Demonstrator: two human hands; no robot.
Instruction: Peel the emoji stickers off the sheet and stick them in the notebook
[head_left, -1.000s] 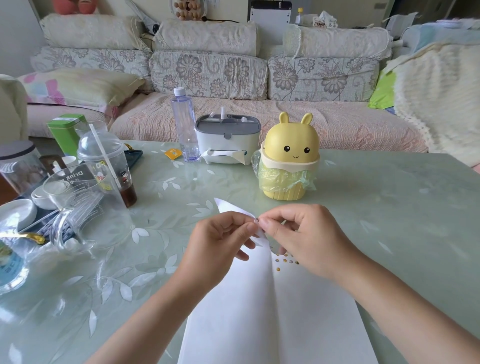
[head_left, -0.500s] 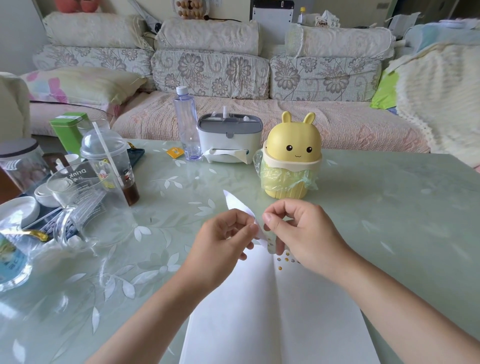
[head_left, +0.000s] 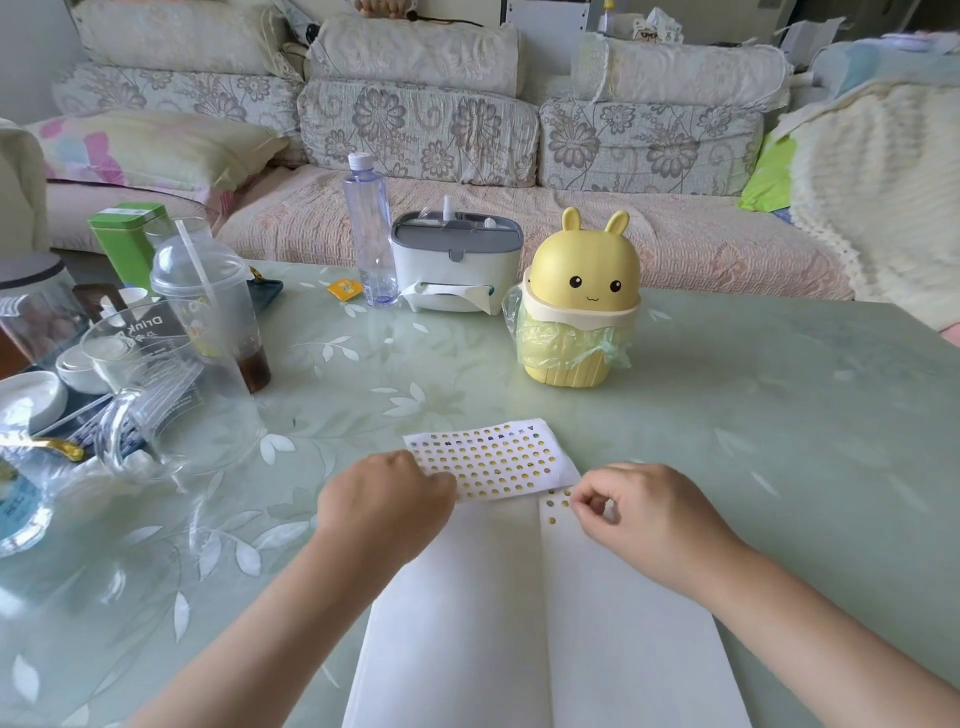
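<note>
On the pale green table (head_left: 727, 415), near edge: open white notebook (head_left: 467, 623), pages flat. The sticker sheet (head_left: 498, 457) lies face up just beyond it, its near edge overlapping the top of the left page; rows of small, mostly yellow dots.

Left hand (head_left: 384, 499): knuckles up, fingers curled onto the sheet's near left corner, holding it. Fingertips are hidden.

Right hand (head_left: 639, 514): at the top of the right page, thumb and forefinger pinched together. Too small to tell whether a sticker is between them. A few placed stickers (head_left: 551, 503) sit just left of the fingertips.

Farther back: yellow rabbit bin (head_left: 576, 312), tissue box (head_left: 452, 265), clear bottle (head_left: 369, 228).
</note>
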